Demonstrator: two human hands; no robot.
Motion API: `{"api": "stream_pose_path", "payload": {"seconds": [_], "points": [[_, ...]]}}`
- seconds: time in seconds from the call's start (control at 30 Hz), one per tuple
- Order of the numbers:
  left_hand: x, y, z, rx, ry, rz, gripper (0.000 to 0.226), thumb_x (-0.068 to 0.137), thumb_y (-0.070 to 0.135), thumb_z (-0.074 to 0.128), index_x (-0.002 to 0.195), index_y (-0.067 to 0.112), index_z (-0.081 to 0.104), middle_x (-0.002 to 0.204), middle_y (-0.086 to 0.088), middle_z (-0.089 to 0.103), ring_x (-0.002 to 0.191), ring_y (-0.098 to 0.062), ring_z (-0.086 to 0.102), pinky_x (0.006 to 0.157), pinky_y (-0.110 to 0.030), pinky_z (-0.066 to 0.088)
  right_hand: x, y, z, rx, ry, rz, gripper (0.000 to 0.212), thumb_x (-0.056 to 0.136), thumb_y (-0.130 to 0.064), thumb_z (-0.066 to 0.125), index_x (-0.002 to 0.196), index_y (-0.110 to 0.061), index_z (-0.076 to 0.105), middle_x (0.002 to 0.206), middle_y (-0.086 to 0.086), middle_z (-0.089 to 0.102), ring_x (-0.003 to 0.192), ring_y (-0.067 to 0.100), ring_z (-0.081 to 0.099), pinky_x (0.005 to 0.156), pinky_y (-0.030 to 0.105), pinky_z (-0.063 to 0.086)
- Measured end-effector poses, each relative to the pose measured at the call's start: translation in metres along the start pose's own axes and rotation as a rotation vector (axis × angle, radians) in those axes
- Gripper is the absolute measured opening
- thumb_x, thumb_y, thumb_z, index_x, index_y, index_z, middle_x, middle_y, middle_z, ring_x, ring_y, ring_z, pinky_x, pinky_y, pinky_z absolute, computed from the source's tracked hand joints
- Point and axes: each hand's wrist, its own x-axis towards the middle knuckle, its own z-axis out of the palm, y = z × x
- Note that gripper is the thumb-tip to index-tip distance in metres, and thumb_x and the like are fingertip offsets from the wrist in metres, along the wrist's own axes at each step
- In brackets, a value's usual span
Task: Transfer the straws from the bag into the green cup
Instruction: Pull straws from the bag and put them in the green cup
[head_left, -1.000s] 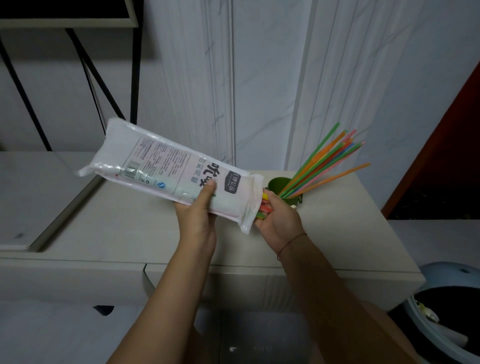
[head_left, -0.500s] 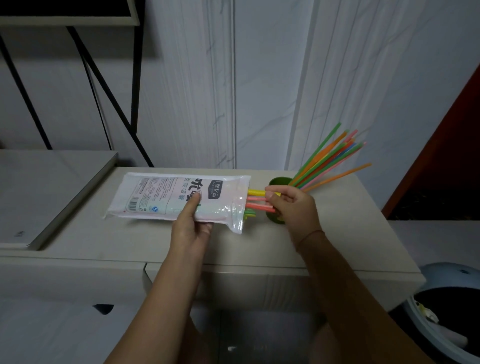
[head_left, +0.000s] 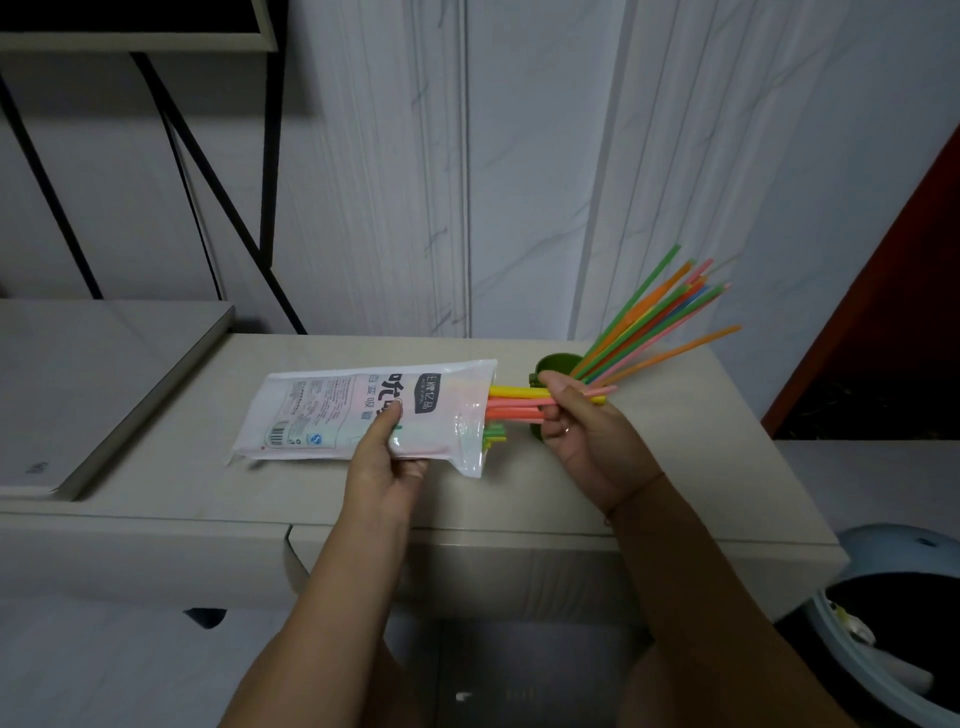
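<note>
A white plastic straw bag lies nearly flat on the beige counter, its open mouth to the right. My left hand grips the bag near its middle, thumb on top. Yellow, pink and orange straws stick out of the mouth, and my right hand pinches several of them. Short green straw ends show lower in the opening. Behind my right hand stands the green cup, partly hidden, holding several coloured straws that fan up to the right.
A lighter raised slab adjoins the counter on the left under a black metal frame. A pale blue bin with a dark liner sits on the floor at lower right. White panelled wall stands behind; a dark red surface is at far right.
The bag has come down from a raised tilt to lie on the counter. My right hand has drawn several straws farther out of the bag's mouth, rightward toward the cup.
</note>
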Motion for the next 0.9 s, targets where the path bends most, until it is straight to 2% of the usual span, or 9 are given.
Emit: {"api": "stream_pose_path", "payload": {"seconds": [0.07, 0.13, 0.23, 0.33, 0.47, 0.6, 0.67, 0.8, 0.9], "points": [[-0.001, -0.002, 0.0, 0.017, -0.002, -0.011, 0.026, 0.083, -0.005, 0.061, 0.099, 0.016, 0.062, 0.084, -0.005, 0.077, 0.099, -0.021, 0.068, 0.086, -0.049, 0.054, 0.0, 0.003, 0.003, -0.058, 0.009, -0.03, 0.02, 0.092, -0.003, 0.049, 0.11, 0.004, 0.054, 0.073, 0.004, 0.045, 0.057, 0.005, 0.045, 0.048, 0.011, 0.038], [-0.001, 0.001, -0.002, 0.011, -0.004, -0.022, 0.027, 0.083, -0.005, 0.062, 0.1, 0.015, 0.063, 0.087, -0.006, 0.077, 0.099, -0.022, 0.069, 0.082, -0.051, 0.055, 0.0, 0.001, 0.002, -0.131, 0.026, -0.081, 0.019, 0.091, -0.002, 0.05, 0.107, 0.007, 0.056, 0.071, 0.006, 0.044, 0.057, 0.006, 0.044, 0.048, 0.012, 0.038], [0.003, 0.011, -0.007, -0.045, 0.001, -0.015, 0.033, 0.083, -0.003, 0.064, 0.111, 0.015, 0.061, 0.102, -0.008, 0.074, 0.099, -0.022, 0.069, 0.079, -0.052, 0.055, 0.0, -0.012, -0.005, -0.212, 0.067, -0.18, 0.011, 0.092, -0.004, 0.051, 0.091, 0.002, 0.061, 0.066, 0.008, 0.044, 0.054, 0.008, 0.045, 0.047, 0.013, 0.041], [0.007, 0.017, -0.012, -0.06, 0.027, 0.0, 0.043, 0.085, 0.002, 0.064, 0.124, 0.017, 0.058, 0.114, -0.007, 0.07, 0.098, -0.021, 0.069, 0.077, -0.053, 0.055, -0.001, -0.027, -0.016, -0.26, 0.097, -0.249, 0.013, 0.091, -0.009, 0.054, 0.088, 0.0, 0.064, 0.061, 0.006, 0.045, 0.051, 0.007, 0.045, 0.045, 0.014, 0.039], [0.01, 0.015, -0.015, -0.028, 0.065, -0.005, 0.044, 0.083, 0.0, 0.065, 0.123, 0.018, 0.057, 0.106, -0.007, 0.072, 0.097, -0.022, 0.07, 0.082, -0.052, 0.055, -0.001, -0.03, -0.015, -0.325, 0.07, -0.257, 0.012, 0.09, -0.01, 0.056, 0.09, 0.0, 0.063, 0.06, 0.005, 0.044, 0.052, 0.008, 0.041, 0.045, 0.015, 0.037], [0.008, 0.005, -0.012, 0.015, 0.064, -0.037, 0.037, 0.082, -0.003, 0.064, 0.112, 0.017, 0.058, 0.107, -0.009, 0.072, 0.105, -0.026, 0.067, 0.092, -0.051, 0.051, 0.002, -0.017, -0.003, -0.235, 0.042, -0.227, 0.007, 0.09, -0.003, 0.054, 0.089, -0.001, 0.061, 0.061, 0.003, 0.044, 0.053, 0.007, 0.041, 0.047, 0.015, 0.037], [0.006, -0.001, -0.01, 0.027, 0.064, -0.047, 0.034, 0.082, -0.004, 0.064, 0.109, 0.017, 0.058, 0.107, -0.009, 0.071, 0.105, -0.027, 0.067, 0.091, -0.052, 0.051, 0.003, -0.01, 0.001, -0.228, 0.017, -0.207, 0.007, 0.089, -0.003, 0.054, 0.09, -0.001, 0.06, 0.062, 0.003, 0.042, 0.054, 0.008, 0.04, 0.051, 0.017, 0.035], [0.004, -0.007, -0.008, 0.076, 0.074, -0.057, 0.037, 0.082, -0.002, 0.064, 0.114, 0.017, 0.059, 0.101, -0.007, 0.072, 0.099, -0.023, 0.068, 0.077, -0.053, 0.055, 0.003, -0.002, 0.002, -0.317, -0.006, -0.194, 0.008, 0.09, -0.004, 0.053, 0.093, -0.002, 0.061, 0.064, 0.006, 0.04, 0.055, 0.01, 0.04, 0.054, 0.02, 0.036], [0.005, -0.006, -0.009, 0.081, 0.077, -0.062, 0.034, 0.083, -0.003, 0.064, 0.111, 0.017, 0.059, 0.102, -0.008, 0.072, 0.101, -0.025, 0.068, 0.084, -0.052, 0.054, 0.002, -0.004, 0.001, -0.361, 0.053, -0.219, 0.008, 0.089, -0.006, 0.056, 0.09, -0.003, 0.063, 0.061, 0.005, 0.047, 0.056, 0.011, 0.044, 0.055, 0.021, 0.042]]}}
